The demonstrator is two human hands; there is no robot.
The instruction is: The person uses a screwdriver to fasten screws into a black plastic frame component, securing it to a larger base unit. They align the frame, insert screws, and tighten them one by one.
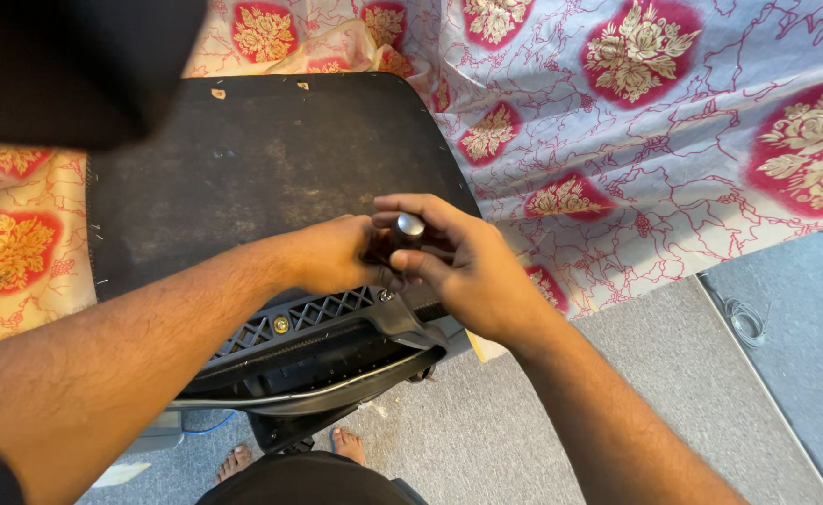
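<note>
Head view: screwdriver handle (409,227) gripped between left hand (336,254), right hand (463,266).

This looks like a room in a home, used for hands-on repair work. A bed or mattress is covered by a floral sheet (673,122), pale with red medallions and gold flowers. An upturned black chair seat (262,168) rests on that sheet, its plastic frame hanging over the edge nearest the camera. Below the sheet's edge lies grey carpet (542,421), where bare feet (346,444) stand. A loose cable coil (746,323) lies on the floor right of the sheet.
</note>
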